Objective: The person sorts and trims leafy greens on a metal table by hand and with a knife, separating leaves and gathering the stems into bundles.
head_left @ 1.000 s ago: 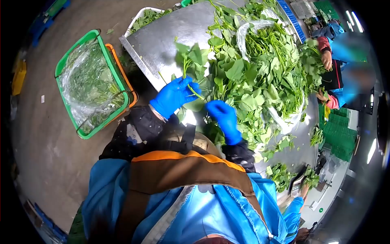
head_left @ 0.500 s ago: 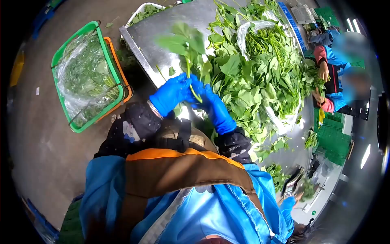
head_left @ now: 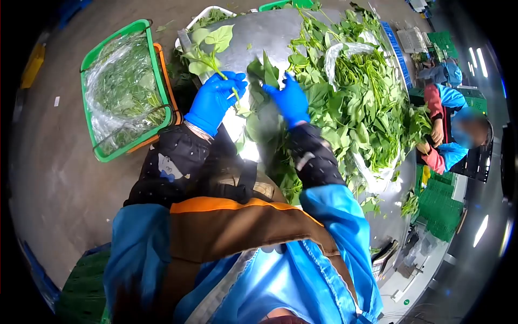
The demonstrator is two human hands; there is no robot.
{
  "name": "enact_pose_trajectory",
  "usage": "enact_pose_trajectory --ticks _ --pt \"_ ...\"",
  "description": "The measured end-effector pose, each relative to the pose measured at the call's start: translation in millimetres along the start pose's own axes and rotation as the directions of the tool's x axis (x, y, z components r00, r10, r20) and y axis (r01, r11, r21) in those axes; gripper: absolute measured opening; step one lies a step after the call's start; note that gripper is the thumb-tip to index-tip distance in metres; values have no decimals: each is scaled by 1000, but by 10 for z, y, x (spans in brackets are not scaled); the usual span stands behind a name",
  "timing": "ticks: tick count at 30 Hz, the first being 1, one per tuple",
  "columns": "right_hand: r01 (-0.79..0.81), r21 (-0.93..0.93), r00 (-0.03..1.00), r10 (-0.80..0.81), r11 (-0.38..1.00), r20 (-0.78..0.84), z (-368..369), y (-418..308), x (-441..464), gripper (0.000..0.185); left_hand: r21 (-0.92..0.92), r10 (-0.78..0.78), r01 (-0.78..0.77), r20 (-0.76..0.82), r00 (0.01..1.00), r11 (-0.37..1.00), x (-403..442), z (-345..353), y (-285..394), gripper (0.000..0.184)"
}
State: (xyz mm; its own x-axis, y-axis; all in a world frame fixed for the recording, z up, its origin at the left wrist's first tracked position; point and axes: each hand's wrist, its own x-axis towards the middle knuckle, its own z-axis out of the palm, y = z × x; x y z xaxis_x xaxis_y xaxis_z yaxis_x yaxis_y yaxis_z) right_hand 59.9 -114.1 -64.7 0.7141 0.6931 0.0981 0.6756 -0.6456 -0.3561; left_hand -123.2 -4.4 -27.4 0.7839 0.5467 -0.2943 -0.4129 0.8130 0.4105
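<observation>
My left hand, in a blue glove, is closed around the stem of a leafy green sprig, whose broad leaves point up and away from me. My right hand, gloved the same way, has its thumb and forefinger apart at the left edge of a large heap of leafy greens. Close to its fingertips stand a few dark leaves; I see no firm grip on them. Under both hands lies the metal table, with loose leaves near its front edge.
On the floor to the left, a green basket lined with clear plastic holds greens, with an orange basket beneath it. A white basket stands beyond the table. Across the table at right, a co-worker handles greens near green crates.
My hands were together on the sprig and have moved apart. The left has carried it leftward; the right has let go and moved right and upward to the heap.
</observation>
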Motion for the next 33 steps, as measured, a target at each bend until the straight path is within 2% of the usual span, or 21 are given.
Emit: enact_pose_trajectory --ticks 1,3,4,7,9,10,11,12,14,15,16,17,18,19,21,24,26,28,29,30,33 --pt "-71 254 989 35 964 143 -144 -106 34 33 5 16 -16 41 999 1000 25 -117 9 20" --pt "-296 648 902 -18 702 431 -624 -425 110 26 47 135 -137 42 990 989 0 -213 166 17" --pt "-143 791 961 -106 595 254 -772 -386 143 21 71 175 -179 65 982 981 6 -322 261 16" --pt "-204 831 950 -100 518 296 -941 -147 247 17 62 158 -151 -121 980 987 3 -174 302 23" --pt "-287 842 947 4 457 320 -1197 -140 277 15 144 87 -82 -27 996 986 29 -146 209 32" --pt "-249 929 957 -77 275 280 -1211 -87 290 15 168 41 -48 43 998 985 3 -169 130 34" --pt "192 733 971 -235 653 -45 -1176 45 252 15 239 -1 -22 95 995 971 29 -172 58 37" --pt "563 254 823 -507 786 -255 -1120 165 255 16 296 -42 17 79 996 955 95 -192 -49 33" --pt "527 210 849 -500 823 -169 -1138 148 157 17 511 -71 35 51 996 859 -8 80 -115 29" --pt "518 248 856 -495 819 -153 -1180 77 106 16 468 -84 12 132 988 883 -47 148 -165 26" --pt "238 684 960 -276 689 -55 -1129 84 112 14 595 -111 40 83 990 803 -106 293 -173 28" --pt "-101 930 983 -108 353 148 -1050 119 130 13 634 -89 40 46 995 773 -152 448 -180 29" --pt "-397 913 918 -42 -94 395 -985 122 133 13 672 -64 40 10 998 740 -172 569 -208 30" --pt "-301 951 950 -65 63 305 -950 32 114 14 523 7 -42 68 998 851 -87 544 -365 33" --pt "-69 929 987 -110 365 117 -879 -147 77 17 671 6 -43 57 998 740 -31 592 -427 36" --pt "-241 960 968 108 142 227 -995 -454 41 24 660 -109 88 -10 994 746 84 569 -371 35" --pt "-190 922 959 267 338 100 -1150 -481 -91 23 610 -157 140 -26 987 780 -31 680 -137 33" --pt "-281 797 955 71 534 289 -1053 -262 -293 22 726 -161 205 -130 978 656 47 539 -165 29" --pt "-381 692 901 79 613 426 -977 -285 -397 24 678 -192 212 -106 976 704 77 444 -215 28" --pt "-291 720 900 -74 631 429 -755 -193 -490 24 629 -226 223 -77 971 745 99 379 -262 26" --pt "-340 655 885 -6 675 465 -827 -410 -609 21 552 -149 165 -74 986 818 184 280 -349 25"
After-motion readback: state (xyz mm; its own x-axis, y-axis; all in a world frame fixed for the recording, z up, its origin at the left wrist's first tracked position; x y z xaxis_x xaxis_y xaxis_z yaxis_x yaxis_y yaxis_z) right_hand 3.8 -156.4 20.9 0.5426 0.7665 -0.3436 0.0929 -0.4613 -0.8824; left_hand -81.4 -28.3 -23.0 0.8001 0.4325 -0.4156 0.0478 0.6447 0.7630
